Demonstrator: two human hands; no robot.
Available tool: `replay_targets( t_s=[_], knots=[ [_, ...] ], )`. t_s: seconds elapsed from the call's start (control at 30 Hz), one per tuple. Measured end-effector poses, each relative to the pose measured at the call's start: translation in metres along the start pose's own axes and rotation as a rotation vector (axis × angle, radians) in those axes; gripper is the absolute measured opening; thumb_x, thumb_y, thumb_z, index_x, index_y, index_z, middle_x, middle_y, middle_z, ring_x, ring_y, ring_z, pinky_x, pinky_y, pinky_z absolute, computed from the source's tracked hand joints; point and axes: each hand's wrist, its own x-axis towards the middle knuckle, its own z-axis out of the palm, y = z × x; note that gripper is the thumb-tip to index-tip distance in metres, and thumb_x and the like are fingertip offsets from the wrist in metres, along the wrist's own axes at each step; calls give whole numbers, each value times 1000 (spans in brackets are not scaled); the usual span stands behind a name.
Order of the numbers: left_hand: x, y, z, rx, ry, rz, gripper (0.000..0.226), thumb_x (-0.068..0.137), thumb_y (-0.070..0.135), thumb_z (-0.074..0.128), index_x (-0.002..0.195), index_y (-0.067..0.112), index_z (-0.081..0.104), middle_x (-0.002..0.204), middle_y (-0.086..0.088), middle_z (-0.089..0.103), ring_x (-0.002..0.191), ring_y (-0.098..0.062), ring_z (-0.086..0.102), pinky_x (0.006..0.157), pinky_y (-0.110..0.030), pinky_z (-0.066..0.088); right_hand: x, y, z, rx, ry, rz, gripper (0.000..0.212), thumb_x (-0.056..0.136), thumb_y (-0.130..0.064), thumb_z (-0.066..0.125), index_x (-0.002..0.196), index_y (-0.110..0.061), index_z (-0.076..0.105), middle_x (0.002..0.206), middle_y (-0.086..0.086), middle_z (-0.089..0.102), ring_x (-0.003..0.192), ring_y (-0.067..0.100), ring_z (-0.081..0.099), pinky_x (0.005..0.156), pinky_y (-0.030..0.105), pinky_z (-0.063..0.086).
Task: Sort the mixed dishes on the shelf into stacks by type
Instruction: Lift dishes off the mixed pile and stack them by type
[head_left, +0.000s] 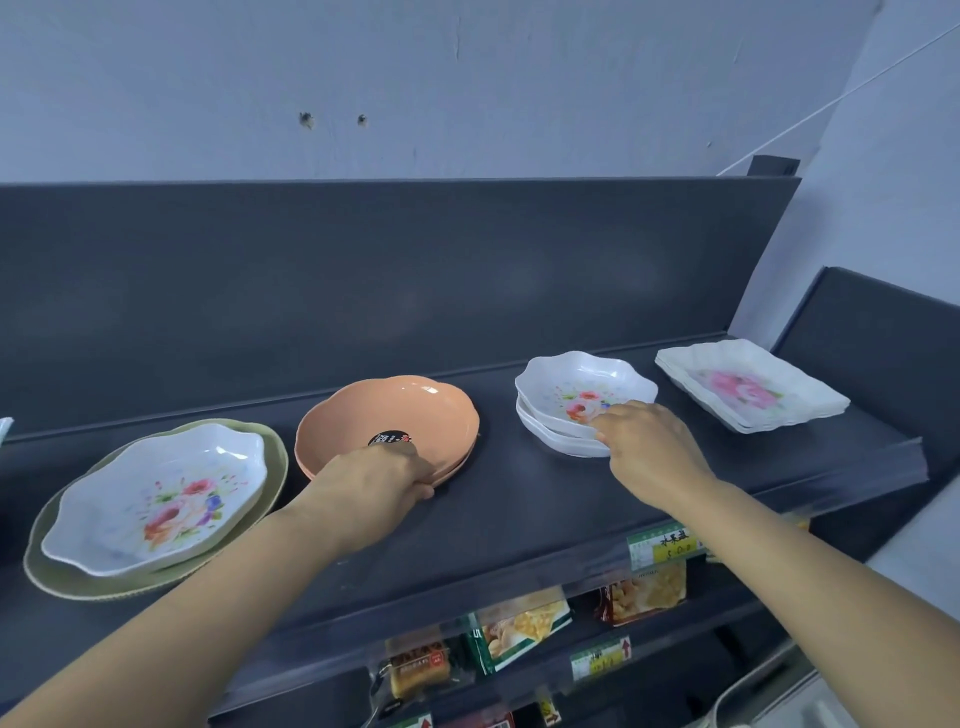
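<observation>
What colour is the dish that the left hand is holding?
The dish is plain orange, with a dark sticker by its near rim; the head view shows it.

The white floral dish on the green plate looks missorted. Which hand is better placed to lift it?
Left, likely. The left hand grips the orange scalloped dishes beside that white floral dish on the green plate; the right hand touches the white floral stack, farther away.

Dishes on dark grey shelf (519, 499)
Orange bowls (395, 415); green plate (104, 582); white floral bowls (156, 493), (576, 384); white pink-flowered trays (748, 384).
</observation>
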Motion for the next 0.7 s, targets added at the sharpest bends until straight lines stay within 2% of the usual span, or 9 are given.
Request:
replay_targets(
  t_s=[0.07,0.13,0.27,0.4,0.5,0.57,0.7],
  knots=[
    [-1,1,0,7,1,4,22,97,34,40,108,25,57,110,4,53,103,-22,51,79,-42,49,-2,3,-2,-25,-1,-39,44,76,6,45,111,-13,64,102,3,67,98,27,54,96,33,38],
    [-3,1,-1,10,9,7,21,97,32,40,108,28,57,111,6,52,104,-20,51,78,-39,48,-3,5,-5,-45,-18,-57,44,72,9,45,107,-10,65,97,5,66,96,27,53,105,40,34],
    [-7,3,-2,29,12,1,21,97,30,39,106,27,58,109,4,52,103,-20,50,75,-37,47,0,6,-9,-114,-98,-32,40,74,5,43,101,-16,63,93,-2,58,103,23,49,112,36,21],
    [-7,4,-2,35,30,-8,21,97,29,39,103,26,58,108,3,53,102,-21,51,74,-36,47,0,8,-11,-152,-186,10,24,75,1,42,83,-19,51,99,-3,55,105,20,46,110,35,22],
    [-7,5,-2,38,28,-14,21,97,29,38,105,26,58,109,3,53,103,-22,51,74,-35,46,0,14,-9,-191,-265,62,32,79,-1,40,102,-14,59,115,-1,55,112,21,43,112,41,19],
    [-7,5,-1,51,28,-16,22,97,29,38,108,25,58,110,2,53,103,-22,52,73,-36,45,1,16,-8,-170,-259,76,40,82,-3,38,115,-13,56,120,-1,53,113,21,43,112,43,20],
    [-6,4,1,54,39,-18,22,97,29,40,108,24,58,110,2,53,103,-23,52,73,-36,45,4,5,-9,-52,-187,-14,44,88,-10,39,129,-17,50,127,-1,52,118,21,43,108,32,26]
  ],
)
